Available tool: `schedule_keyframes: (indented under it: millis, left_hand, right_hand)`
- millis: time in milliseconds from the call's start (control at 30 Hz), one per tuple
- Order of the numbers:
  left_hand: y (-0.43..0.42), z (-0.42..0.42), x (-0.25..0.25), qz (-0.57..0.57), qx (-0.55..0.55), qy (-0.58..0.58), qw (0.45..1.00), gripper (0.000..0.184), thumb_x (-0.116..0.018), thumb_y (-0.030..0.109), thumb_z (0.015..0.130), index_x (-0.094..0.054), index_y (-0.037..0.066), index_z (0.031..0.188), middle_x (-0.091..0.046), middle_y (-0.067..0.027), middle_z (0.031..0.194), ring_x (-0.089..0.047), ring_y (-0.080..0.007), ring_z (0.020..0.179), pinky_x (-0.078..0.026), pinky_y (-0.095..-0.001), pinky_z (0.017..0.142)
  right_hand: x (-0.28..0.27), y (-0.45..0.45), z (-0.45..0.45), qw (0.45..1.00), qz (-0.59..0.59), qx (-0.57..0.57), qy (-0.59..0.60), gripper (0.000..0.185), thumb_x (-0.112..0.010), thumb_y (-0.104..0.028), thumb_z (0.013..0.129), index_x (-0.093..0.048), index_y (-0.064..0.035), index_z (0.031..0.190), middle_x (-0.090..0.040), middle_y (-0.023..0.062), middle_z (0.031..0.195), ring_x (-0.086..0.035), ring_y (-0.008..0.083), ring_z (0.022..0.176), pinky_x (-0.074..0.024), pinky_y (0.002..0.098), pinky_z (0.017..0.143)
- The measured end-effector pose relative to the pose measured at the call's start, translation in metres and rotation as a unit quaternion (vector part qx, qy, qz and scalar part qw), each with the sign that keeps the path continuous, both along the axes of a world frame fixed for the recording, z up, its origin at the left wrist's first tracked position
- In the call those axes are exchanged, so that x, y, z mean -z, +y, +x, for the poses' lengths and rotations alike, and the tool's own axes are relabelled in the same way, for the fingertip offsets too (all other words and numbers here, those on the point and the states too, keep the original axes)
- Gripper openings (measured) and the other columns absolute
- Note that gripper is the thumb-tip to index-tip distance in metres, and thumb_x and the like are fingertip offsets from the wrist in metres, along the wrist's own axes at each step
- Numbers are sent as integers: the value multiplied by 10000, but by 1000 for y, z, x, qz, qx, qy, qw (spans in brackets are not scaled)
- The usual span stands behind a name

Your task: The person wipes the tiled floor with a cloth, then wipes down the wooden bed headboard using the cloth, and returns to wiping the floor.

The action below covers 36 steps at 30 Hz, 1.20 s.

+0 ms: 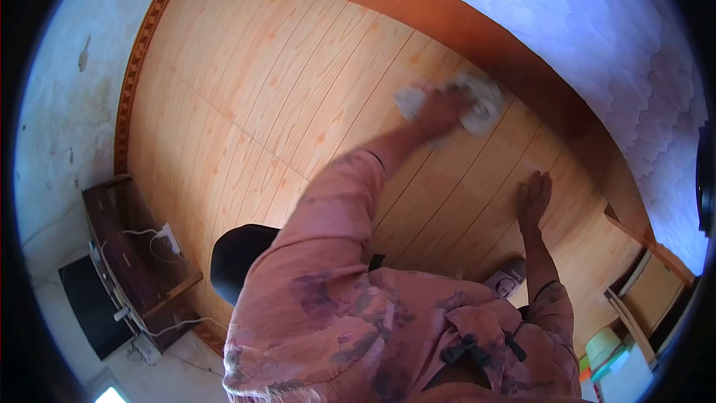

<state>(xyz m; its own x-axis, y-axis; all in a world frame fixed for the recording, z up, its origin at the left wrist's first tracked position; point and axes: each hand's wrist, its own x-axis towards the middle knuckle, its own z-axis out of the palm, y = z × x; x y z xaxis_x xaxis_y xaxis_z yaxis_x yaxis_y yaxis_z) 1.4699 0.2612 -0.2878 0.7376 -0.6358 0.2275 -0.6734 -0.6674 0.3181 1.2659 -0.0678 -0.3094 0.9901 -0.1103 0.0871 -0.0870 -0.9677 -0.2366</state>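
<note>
Floor [283, 97]: apparently being wiped, by the motion blur near the brown rail [462, 26]; impossible to tell how much already covered, how much left.
Cloth [488, 104]: pale, bunched, smeared by motion; beneath and on both sides of the left hand [440, 110], well apart from the right hand [533, 198].
Left hand: closed over the cloth, apparently gripping or pressing.
Right hand: open, seemingly empty, over the boards; cannot tell whether touching.
</note>
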Motion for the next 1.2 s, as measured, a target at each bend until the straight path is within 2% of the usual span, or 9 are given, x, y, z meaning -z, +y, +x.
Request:
schedule_keyframes:
  millis: [133,233,267,300,467,667,800,933,1200]
  left_hand:
    - [122,100,-5,116,-223,117,961,421,-478,161,856,-478,78,1269,-505,-175,1259,-503,-314,1147,-436,-469,888]
    - [245,124,32,107,-370,-24,923,371,-423,230,893,-499,103,1233,-533,-131,1255,-496,-307,1167,-421,-467,941]
    - [286,130,25,32,-435,110,893,400,-440,247,878,-470,155,1266,-479,-110,1324,-496,-265,1176,-427,-491,923]
    - [311,113,36,140,-482,-44,864,419,-457,264,866,-447,173,1275,-449,-103,1343,-512,-298,1150,-442,-524,883]
    - [301,71,-17,176,-627,70,756,472,-493,297,861,-425,81,1275,-452,-185,1285,-541,-376,1060,-469,-518,829]
    - [153,30,1,-2,-167,-27,986,438,-505,127,832,-483,16,1256,-502,-251,1249,-496,-433,1112,-413,-507,913]
    - [27,-22,-30,-94,21,299,949,443,-559,207,806,-517,160,1245,-427,-185,1368,-476,-360,1189,-410,-527,891]
    - [-50,-41,-9,-27,316,-10,948,332,-557,231,814,-552,174,1141,-383,-119,1397,-453,-306,1216,-422,-495,889]
    - [-91,82,-16,52,139,-18,989,335,-547,240,839,-556,168,1166,-486,-93,1309,-491,-288,1182,-441,-429,894]
  right_hand:
    - [-10,27,-1,993,-30,76,82,679,-574,-379,886,-306,-70,1428,-234,204,1486,-225,402,1359,-216,547,1076]
    - [-22,52,9,980,-47,137,140,791,-557,-474,870,-219,-61,1454,-168,195,1513,-142,392,1390,-137,565,1095]
    - [-18,53,6,981,-62,136,123,812,-549,-492,867,-202,-56,1457,-153,196,1517,-122,387,1396,-118,559,1100]
    - [-11,53,4,982,-77,134,107,832,-541,-510,864,-185,-50,1459,-138,196,1521,-102,383,1402,-98,553,1106]
    - [-10,60,5,981,-101,133,98,844,-530,-511,865,-166,-35,1459,-119,202,1525,-85,375,1410,-74,548,1112]
    - [1,52,-1,987,-108,112,46,835,-520,-524,862,-188,-42,1457,-140,199,1522,-100,369,1411,-83,545,1111]
    - [0,52,1,986,-118,112,33,837,-490,-554,861,-200,-41,1456,-156,197,1519,-119,372,1408,-109,547,1106]
    - [-7,53,4,991,-99,91,13,834,-461,-571,863,-207,-42,1456,-174,196,1514,-135,373,1404,-125,552,1102]
    - [-11,57,7,985,-115,119,44,814,-443,-566,868,-220,-50,1456,-176,187,1518,-153,364,1403,-125,531,1109]
